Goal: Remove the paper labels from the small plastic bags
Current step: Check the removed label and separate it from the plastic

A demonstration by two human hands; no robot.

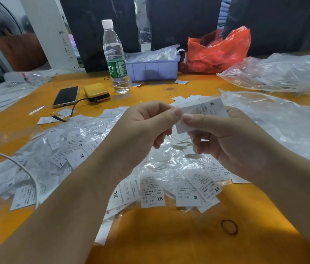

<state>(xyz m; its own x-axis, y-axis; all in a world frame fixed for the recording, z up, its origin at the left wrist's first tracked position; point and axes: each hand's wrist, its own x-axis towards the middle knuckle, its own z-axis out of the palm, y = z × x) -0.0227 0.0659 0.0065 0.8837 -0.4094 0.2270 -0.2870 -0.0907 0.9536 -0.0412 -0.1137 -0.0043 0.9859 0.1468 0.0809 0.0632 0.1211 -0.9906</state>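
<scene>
Pinching a small crinkled clear bag (201, 113) with its white "M" paper label at centre frame, the left hand (144, 130) and right hand (232, 141) meet thumb to thumb above a glossy heap of bagged labels (85, 149) on the orange table (169, 235). A ribbed clear water bottle (115, 58), lilac plastic bin (153, 70) and crumpled red bag (219, 50) stand across the upper frame.

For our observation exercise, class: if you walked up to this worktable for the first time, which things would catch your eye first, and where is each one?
First, the left hand and right hand at centre, both pinching one small bagged label marked M above the orange table. Beneath them spreads a heap of bagged labels printed XL, XS and M. At the back stand a water bottle, a lilac tray and a bright red plastic bag.
</scene>
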